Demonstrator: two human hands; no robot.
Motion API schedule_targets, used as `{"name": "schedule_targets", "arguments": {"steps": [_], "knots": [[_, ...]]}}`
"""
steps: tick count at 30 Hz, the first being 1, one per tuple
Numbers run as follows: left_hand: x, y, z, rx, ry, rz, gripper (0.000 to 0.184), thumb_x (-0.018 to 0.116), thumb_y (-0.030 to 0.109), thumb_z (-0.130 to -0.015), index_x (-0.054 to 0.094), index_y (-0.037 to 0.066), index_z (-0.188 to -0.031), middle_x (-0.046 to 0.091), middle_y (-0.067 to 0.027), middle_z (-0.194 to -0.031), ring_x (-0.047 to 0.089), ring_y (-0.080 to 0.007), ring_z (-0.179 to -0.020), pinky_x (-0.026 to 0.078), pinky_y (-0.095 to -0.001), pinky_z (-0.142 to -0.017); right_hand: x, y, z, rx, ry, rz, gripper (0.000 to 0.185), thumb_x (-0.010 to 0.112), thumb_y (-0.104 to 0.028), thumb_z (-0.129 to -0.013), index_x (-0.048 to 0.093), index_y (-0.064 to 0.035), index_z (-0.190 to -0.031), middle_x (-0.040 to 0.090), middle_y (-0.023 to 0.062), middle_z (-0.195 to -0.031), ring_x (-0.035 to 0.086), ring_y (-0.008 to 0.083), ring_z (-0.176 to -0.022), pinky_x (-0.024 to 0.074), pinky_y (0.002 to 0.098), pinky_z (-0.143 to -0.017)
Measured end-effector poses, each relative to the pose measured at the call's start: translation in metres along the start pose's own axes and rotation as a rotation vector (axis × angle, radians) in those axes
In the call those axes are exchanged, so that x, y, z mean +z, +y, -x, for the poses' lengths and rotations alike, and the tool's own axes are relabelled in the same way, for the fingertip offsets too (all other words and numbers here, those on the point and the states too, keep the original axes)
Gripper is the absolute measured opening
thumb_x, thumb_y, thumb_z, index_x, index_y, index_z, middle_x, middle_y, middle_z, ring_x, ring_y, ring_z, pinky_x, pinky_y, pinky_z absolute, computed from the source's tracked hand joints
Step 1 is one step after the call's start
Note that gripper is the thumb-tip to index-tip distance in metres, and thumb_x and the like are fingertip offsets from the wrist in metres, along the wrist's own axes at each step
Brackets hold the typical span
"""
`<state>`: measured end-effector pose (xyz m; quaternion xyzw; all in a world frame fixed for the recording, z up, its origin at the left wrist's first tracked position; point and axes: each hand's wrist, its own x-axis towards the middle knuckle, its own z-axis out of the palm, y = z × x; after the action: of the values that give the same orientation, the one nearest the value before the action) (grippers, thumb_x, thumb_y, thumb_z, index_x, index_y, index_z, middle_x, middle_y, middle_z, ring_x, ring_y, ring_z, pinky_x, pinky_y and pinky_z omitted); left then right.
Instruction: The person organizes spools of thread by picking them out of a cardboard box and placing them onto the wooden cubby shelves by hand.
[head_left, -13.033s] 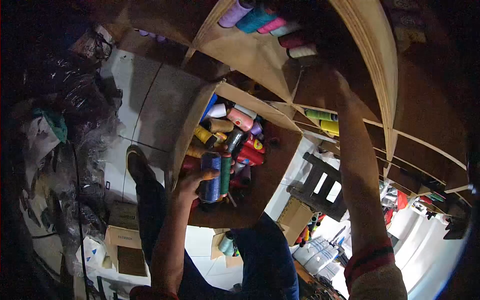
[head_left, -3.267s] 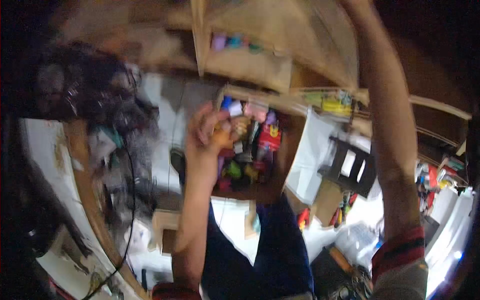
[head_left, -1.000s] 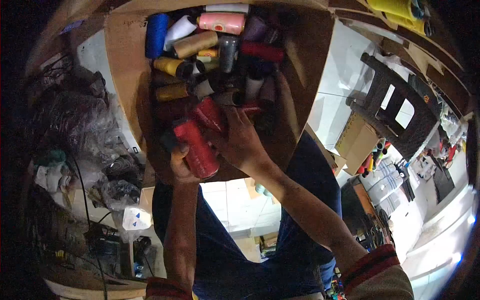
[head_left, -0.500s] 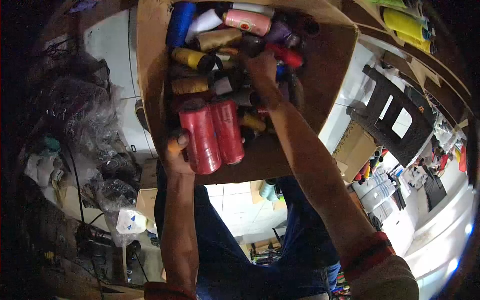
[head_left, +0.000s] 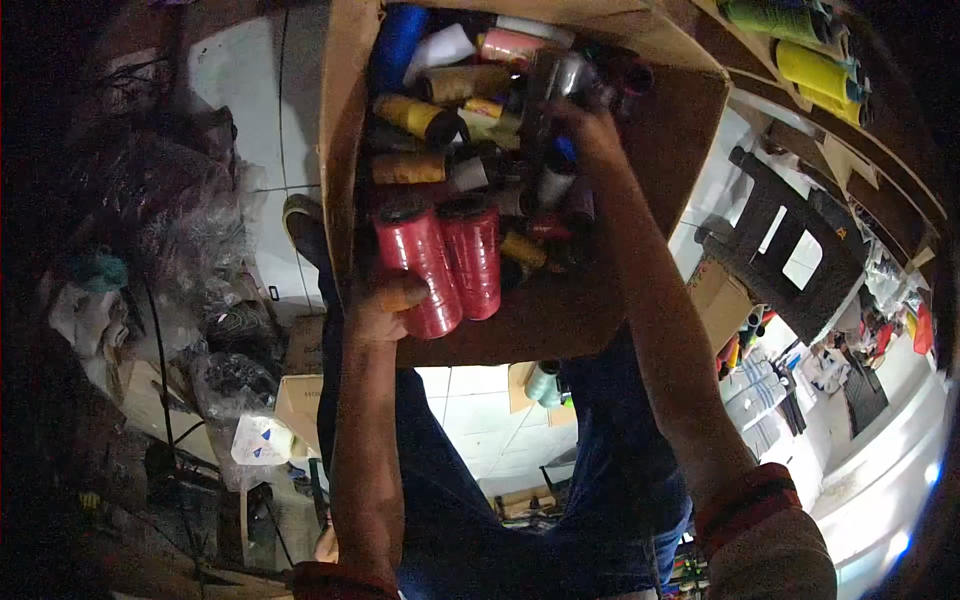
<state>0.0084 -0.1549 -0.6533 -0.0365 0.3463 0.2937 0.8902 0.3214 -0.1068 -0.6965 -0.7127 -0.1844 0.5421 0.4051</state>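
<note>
Two red thread spools, a nearer one and one beside it, are gripped side by side in my left hand, its thumb across the nearer one. They are tilted over the near part of a cardboard box. Deep inside the box, my right hand is closed around a dark, shiny-wrapped thread spool; some fingers are hidden or blurred. Around it lie a pink spool, a brown spool, a yellow-gold spool, an orange-brown spool and a blue spool.
Yellow spools sit on a wooden shelf at the upper right. A black plastic frame stands right of the box. Clear plastic bags pile up on the left. Below the box, between the legs, a pale teal spool is on the floor.
The box appears shifted slightly right in view. My right hand has moved right and now lifts the dark spool among the others. My left hand still holds both red spools.
</note>
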Motion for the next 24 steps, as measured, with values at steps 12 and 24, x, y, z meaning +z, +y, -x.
{"name": "schedule_targets", "arguments": {"steps": [12, 24], "knots": [[0.006, 0.007, -0.007, 0.015, -0.028, -0.14, 0.093, 0.072, 0.033, -0.06, 0.026, 0.001, -0.135, 0.041, -0.0246, -0.13, 0.045, -0.0395, -0.118, 0.039, -0.0509, -0.099, 0.026, -0.072, -0.002, -0.022, -0.188, 0.081, 0.042, 0.068, -0.019, -0.072, 0.057, -0.0016, -0.109, 0.06, 0.0116, -0.1, 0.059, 0.0221, -0.085, 0.0502, 0.034, -0.075], [0.115, 0.005, 0.047, 0.03, 0.302, -0.323, 0.076, 0.069, 0.029, -0.067, 0.037, 0.004, -0.13, 0.049, -0.024, -0.123, 0.052, -0.0372, -0.111, 0.042, -0.0522, -0.096, -0.019, -0.265, 0.177, -0.399, -1.154, 0.68, 0.072, 0.08, -0.022, -0.048, 0.057, -0.0047, -0.113, 0.056, 0.0144, -0.114, 0.051, 0.0294, -0.109, 0.0375, 0.0409, -0.097]]}}
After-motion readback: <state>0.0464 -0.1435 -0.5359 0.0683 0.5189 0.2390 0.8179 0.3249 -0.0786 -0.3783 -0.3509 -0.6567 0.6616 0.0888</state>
